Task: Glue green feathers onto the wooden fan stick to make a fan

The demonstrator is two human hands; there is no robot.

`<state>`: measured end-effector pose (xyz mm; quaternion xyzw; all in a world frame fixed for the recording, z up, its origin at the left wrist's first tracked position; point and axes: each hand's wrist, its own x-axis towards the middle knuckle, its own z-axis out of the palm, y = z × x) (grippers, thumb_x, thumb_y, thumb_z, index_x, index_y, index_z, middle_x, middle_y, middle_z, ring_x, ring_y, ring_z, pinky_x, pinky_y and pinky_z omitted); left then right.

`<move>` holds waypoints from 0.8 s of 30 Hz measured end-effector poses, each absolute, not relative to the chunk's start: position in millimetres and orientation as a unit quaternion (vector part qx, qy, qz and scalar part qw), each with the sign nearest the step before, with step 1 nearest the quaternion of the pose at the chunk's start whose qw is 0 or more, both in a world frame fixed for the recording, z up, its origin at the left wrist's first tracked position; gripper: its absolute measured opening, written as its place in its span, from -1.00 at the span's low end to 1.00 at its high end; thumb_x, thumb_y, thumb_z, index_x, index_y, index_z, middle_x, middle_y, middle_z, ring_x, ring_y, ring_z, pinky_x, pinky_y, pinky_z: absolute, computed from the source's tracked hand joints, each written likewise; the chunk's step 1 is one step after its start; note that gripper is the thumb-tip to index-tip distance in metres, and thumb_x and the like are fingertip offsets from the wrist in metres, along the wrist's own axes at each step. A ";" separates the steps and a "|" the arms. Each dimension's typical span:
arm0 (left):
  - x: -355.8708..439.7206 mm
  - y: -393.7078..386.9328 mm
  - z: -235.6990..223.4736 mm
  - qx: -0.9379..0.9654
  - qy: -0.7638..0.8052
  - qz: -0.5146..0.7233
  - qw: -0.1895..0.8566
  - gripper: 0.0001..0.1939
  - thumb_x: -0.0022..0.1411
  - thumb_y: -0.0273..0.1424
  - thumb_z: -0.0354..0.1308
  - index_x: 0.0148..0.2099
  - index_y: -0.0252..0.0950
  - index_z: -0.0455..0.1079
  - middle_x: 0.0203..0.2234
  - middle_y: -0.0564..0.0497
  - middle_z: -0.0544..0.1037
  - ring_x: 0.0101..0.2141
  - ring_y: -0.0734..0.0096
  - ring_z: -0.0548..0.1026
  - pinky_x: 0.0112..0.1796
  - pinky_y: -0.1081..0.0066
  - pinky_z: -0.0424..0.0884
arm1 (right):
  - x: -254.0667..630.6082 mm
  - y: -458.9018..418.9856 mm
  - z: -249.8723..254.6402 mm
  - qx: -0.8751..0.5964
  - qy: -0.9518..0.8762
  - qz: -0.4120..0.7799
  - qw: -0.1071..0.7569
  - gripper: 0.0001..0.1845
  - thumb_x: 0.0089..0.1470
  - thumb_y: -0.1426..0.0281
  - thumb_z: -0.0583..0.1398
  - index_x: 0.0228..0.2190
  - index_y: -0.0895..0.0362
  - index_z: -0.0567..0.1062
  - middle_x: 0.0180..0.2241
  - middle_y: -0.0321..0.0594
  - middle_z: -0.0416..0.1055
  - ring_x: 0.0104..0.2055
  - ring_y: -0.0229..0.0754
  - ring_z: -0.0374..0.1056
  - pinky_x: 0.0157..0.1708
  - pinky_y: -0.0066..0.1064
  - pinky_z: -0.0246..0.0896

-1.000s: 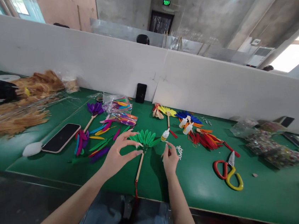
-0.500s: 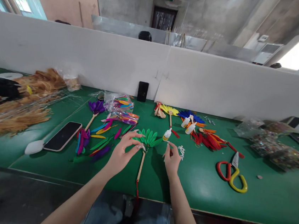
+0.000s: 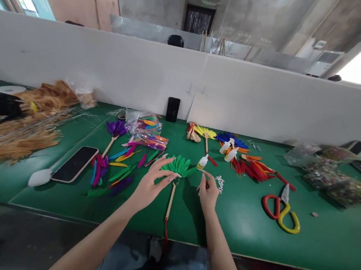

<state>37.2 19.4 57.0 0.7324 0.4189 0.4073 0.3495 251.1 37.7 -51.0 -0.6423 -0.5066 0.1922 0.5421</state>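
A fan of green feathers (image 3: 181, 165) on a wooden stick (image 3: 170, 202) lies in front of me, with a red cord (image 3: 165, 230) hanging from the stick's lower end. My left hand (image 3: 154, 181) is at the fan's left side, thumb and forefinger closed at the feather base. To the right, my right hand (image 3: 208, 191) hovers low over the table, its fingers drawn together; anything between them is too small to make out. Just beyond it stands a small glue bottle (image 3: 202, 162). Small white beads (image 3: 219, 184) lie beside its fingers.
Scissors (image 3: 282, 210) lie at right, with bags of beads (image 3: 334, 177) beyond. Loose coloured feathers (image 3: 125, 172), a purple feather fan (image 3: 116, 128) and a phone (image 3: 76, 163) are at left. Yellow (image 3: 205, 132) and blue (image 3: 231, 139) fans lie behind, before a white partition (image 3: 126, 69).
My left thumb and forefinger have shifted slightly right and up at the base of the green feathers. The right hand keeps nearly the same place, and the view has tilted a little.
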 end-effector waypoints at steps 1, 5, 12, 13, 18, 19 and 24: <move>37.1 19.5 57.1 0.730 0.420 0.411 0.349 -0.82 0.24 -0.28 0.05 -0.18 -0.13 0.45 0.13 0.10 0.24 0.21 0.24 -0.02 0.15 0.11 0.05 | 251.3 37.6 -51.0 -0.641 -0.509 0.195 0.540 -0.56 0.11 0.13 0.00 -0.19 0.21 0.40 -0.72 -0.36 0.26 -0.73 -0.28 0.18 -0.65 -0.46 0.12; 36.4 21.0 57.8 0.715 0.421 0.441 0.342 -0.85 0.16 -0.28 0.15 -0.42 -0.20 0.44 0.02 0.06 0.38 0.18 0.20 0.08 0.14 0.16 0.09 | 251.6 36.2 -48.7 -0.636 -0.511 0.203 0.541 -0.57 0.11 0.13 0.01 -0.19 0.21 0.40 -0.71 -0.35 0.28 -0.71 -0.27 0.20 -0.64 -0.46 0.14; 34.2 24.6 55.7 0.714 0.431 0.401 0.379 -0.82 0.22 -0.27 0.06 -0.20 -0.13 0.47 0.14 0.12 0.23 0.23 0.23 -0.09 0.15 0.10 0.01 | 250.7 36.0 -46.4 -0.645 -0.502 0.206 0.538 -0.58 0.11 0.13 0.02 -0.19 0.20 0.41 -0.71 -0.36 0.27 -0.71 -0.27 0.20 -0.65 -0.47 0.12; 34.2 25.1 55.0 0.713 0.432 0.407 0.374 -0.84 0.20 -0.27 0.09 -0.26 -0.15 0.48 0.11 0.11 0.27 0.22 0.22 -0.06 0.15 0.11 0.01 | 250.6 36.0 -46.3 -0.645 -0.502 0.204 0.539 -0.58 0.11 0.13 0.02 -0.19 0.20 0.41 -0.71 -0.37 0.27 -0.71 -0.28 0.19 -0.65 -0.47 0.12; 34.3 28.5 52.2 0.713 0.422 0.414 0.377 -0.79 0.25 -0.29 0.01 -0.24 -0.17 0.48 0.06 0.08 0.34 0.21 0.26 -0.04 0.14 0.14 0.04 | 250.9 35.6 -45.6 -0.644 -0.500 0.211 0.540 -0.59 0.10 0.14 0.03 -0.19 0.20 0.41 -0.71 -0.36 0.28 -0.72 -0.28 0.20 -0.66 -0.47 0.13; 34.3 29.0 51.8 0.713 0.422 0.407 0.384 -0.78 0.26 -0.29 0.00 -0.17 -0.15 0.46 0.09 0.08 0.31 0.22 0.26 -0.06 0.14 0.14 0.04 | 251.0 35.7 -45.9 -0.642 -0.499 0.213 0.541 -0.59 0.10 0.14 0.03 -0.20 0.20 0.41 -0.71 -0.36 0.28 -0.72 -0.28 0.20 -0.66 -0.47 0.13; 35.0 29.4 48.2 0.705 0.439 0.410 0.378 -0.82 0.19 -0.27 0.10 -0.39 -0.18 0.45 0.02 0.08 0.38 0.20 0.21 -0.01 0.13 0.13 0.06 | 251.9 38.6 -51.8 -0.638 -0.498 0.204 0.550 -0.58 0.10 0.14 0.04 -0.20 0.20 0.41 -0.74 -0.38 0.24 -0.75 -0.30 0.16 -0.69 -0.48 0.09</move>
